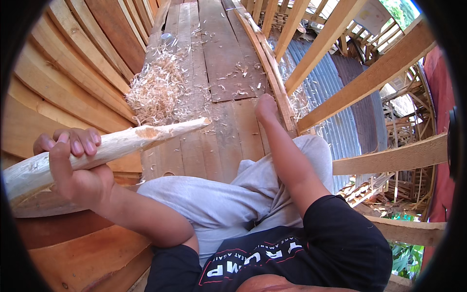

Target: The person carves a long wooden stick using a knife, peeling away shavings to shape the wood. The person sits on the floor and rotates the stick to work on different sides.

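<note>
A pale, peeled wooden pole slants up from the left rim and narrows to a cut tip over the floor. My left hand is wrapped round it, with the thumb and fingertips showing on its upper side. Further off to the right, my right hand is down at the plank floor, next to a low wooden rail. Its fingers are hidden, so whether it holds anything does not show. My legs in grey trousers are folded below the pole.
A heap of curled wood shavings lies beyond the pole tip, with loose curls scattered about. Upright boards line the left side. Slanting wooden posts stand at the right, and corrugated metal sheets lie beyond them.
</note>
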### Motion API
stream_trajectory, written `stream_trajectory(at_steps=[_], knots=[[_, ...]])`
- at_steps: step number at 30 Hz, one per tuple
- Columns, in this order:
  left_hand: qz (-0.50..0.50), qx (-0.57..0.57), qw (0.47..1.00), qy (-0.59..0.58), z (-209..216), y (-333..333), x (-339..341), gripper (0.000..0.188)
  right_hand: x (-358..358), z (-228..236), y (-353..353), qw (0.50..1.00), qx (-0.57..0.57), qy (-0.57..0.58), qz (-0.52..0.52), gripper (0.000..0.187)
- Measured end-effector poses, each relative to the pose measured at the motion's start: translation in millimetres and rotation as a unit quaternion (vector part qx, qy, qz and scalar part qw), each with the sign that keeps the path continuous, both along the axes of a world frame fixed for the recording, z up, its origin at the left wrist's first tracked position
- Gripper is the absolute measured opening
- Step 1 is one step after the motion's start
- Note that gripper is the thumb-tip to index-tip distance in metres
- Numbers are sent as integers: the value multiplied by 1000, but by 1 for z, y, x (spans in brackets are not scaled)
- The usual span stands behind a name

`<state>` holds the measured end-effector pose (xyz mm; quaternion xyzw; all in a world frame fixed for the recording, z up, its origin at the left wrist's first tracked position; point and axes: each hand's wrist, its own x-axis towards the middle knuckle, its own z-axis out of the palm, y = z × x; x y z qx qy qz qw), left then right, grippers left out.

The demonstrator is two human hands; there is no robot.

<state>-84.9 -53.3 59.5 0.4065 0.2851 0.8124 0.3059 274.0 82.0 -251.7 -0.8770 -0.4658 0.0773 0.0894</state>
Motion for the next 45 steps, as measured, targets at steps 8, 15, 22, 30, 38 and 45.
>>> stream_trajectory(at_steps=[8, 15, 22, 30, 38, 45], knots=[[-22, 6, 1000, -6, 1, 1, 6, 18, 20, -38, -5, 998, -20, 45, 48, 17], [-29, 3, 1000, -3, 0, 5, 12, 18, -15, -23, -14, 990, -101, 38, 93, 18], [-28, 0, 1000, 9, -3, 5, 14, 17, -21, 12, -33, 985, -122, -23, 118, 15], [-37, 3, 999, 20, -6, 10, 20, 17, -20, 13, -40, 983, -125, 86, 105, 14], [-50, 9, 998, 43, -7, 10, 24, 17, -34, 10, -40, 976, -62, -73, 195, 24], [-29, 15, 998, 56, -7, 10, 26, 17, -50, 12, -54, 962, -106, 243, -69, 71]])
